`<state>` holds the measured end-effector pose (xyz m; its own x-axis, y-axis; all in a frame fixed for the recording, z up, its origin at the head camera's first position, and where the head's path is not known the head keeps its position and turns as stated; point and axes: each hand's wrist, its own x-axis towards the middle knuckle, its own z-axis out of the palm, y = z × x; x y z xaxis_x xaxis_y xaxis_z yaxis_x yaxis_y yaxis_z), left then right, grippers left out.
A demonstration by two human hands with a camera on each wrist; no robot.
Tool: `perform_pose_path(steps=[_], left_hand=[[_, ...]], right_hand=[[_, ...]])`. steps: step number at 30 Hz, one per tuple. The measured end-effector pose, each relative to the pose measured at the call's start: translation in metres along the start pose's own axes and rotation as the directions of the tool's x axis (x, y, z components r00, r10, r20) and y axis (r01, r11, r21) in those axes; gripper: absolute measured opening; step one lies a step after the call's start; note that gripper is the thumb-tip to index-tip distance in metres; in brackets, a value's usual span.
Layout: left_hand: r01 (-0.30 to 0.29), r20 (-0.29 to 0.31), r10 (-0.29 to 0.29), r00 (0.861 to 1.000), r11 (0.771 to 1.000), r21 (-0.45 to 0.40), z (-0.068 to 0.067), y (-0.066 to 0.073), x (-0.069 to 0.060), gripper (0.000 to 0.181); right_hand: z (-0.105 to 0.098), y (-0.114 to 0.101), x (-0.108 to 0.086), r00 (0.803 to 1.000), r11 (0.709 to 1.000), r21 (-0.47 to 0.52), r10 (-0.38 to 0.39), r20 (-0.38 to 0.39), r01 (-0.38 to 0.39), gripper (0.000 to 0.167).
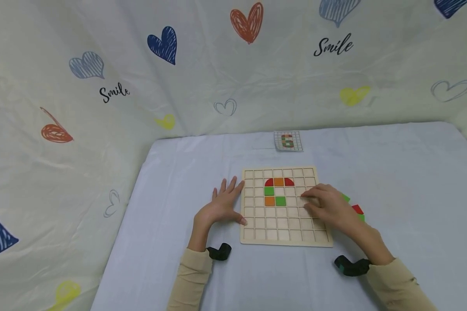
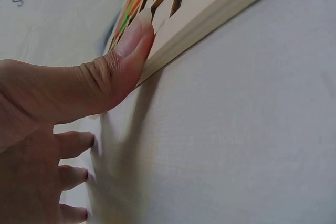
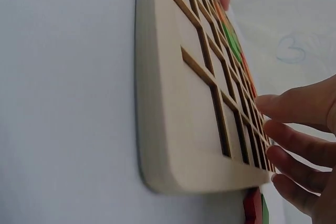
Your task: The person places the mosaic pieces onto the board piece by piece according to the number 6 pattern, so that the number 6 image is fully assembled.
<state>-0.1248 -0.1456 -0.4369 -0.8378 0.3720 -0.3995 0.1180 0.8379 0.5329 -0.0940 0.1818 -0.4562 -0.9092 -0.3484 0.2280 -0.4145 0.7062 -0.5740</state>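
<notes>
A wooden grid board (image 1: 257, 235) lies flat on the table. Colored tiles fill some of its cells: a row of a curved red tile (image 1: 269, 182), an orange tile (image 1: 278, 182) and another curved red tile (image 1: 289, 182), then a green tile (image 1: 269, 191), with an orange tile (image 1: 270, 201) and a green tile (image 1: 280, 201) below. My left hand (image 1: 219, 209) spreads its fingers at the board's left edge, its thumb (image 2: 131, 38) resting on the rim. Over the board's right side, my right hand (image 1: 328, 208) has bent fingers apart from the thumb; no tile shows between them.
Loose tiles lie right of the board, partly behind the right hand: green (image 1: 345, 197), red (image 1: 358, 209) and green (image 1: 361, 217). A small card (image 1: 289, 147) with a colored grid pattern lies beyond the board. A curtain printed with hearts (image 1: 194, 86) hangs behind the white-covered table.
</notes>
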Motion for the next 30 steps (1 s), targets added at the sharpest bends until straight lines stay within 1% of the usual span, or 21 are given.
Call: perform_pose_path(steps=[6,13,19,28,30], left_hand=[[-0.002,0.001,0.002,1.000,1.000,0.001,0.001,-0.002,-0.001,0.122],[-0.014,-0.003,0.014,1.000,1.000,0.008,0.001,-0.003,0.000,0.122],[-0.022,-0.004,0.023,1.000,1.000,0.020,0.001,-0.002,0.000,0.123],[-0.022,-0.002,0.022,1.000,0.999,0.026,0.001,-0.001,0.000,0.123],[-0.020,-0.003,0.020,1.000,0.999,0.027,0.001,-0.001,0.000,0.123]], right_hand=[[-0.011,0.006,-0.008,0.998,0.999,-0.037,0.023,-0.063,-0.025,0.026],[-0.024,0.018,-0.021,0.991,0.992,-0.085,0.085,-0.101,-0.094,0.027],[-0.031,0.031,-0.037,0.986,0.989,-0.112,0.076,-0.147,-0.093,0.027],[-0.041,0.037,-0.052,0.980,0.972,-0.161,0.149,-0.133,-0.170,0.032],[-0.043,0.038,-0.054,0.975,0.967,-0.159,0.181,-0.129,-0.201,0.032]])
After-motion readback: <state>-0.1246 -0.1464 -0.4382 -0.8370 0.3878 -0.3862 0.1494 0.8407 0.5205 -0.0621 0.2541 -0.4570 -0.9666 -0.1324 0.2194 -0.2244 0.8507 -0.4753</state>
